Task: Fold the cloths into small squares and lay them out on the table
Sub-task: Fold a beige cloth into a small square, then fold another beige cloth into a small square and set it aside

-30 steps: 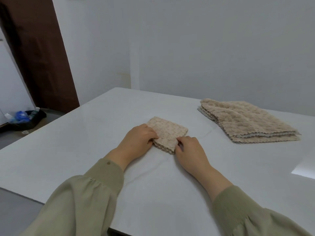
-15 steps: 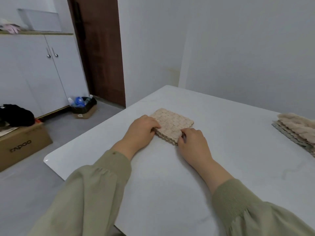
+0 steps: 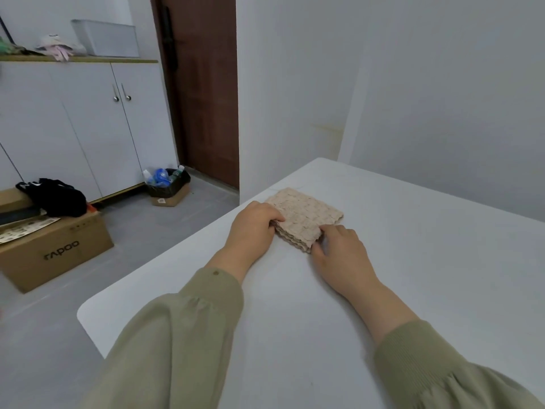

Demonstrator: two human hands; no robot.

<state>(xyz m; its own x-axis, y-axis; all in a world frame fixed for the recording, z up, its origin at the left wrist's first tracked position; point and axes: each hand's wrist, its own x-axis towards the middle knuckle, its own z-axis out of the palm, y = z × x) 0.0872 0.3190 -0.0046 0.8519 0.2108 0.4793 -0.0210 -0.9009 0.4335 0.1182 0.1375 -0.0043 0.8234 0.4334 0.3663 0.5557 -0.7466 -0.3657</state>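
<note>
Beige and waffle-textured, the folded cloth (image 3: pixel 305 218) lies as a small layered square on the white worktop (image 3: pixel 427 276), close to its left edge. The left hand (image 3: pixel 253 228) grips the cloth's left side, fingers curled over the stacked layers. The right hand (image 3: pixel 342 255) pinches the near corner, fingertips tucked against the layers. The hands sit apart, with the cloth between them. On the floor to the left stands a cardboard box (image 3: pixel 56 255), before a white cabinet (image 3: pixel 88 128).

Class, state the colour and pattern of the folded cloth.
Pale beige folded cloth with a raised checked weave, best seen in the head view.
</note>
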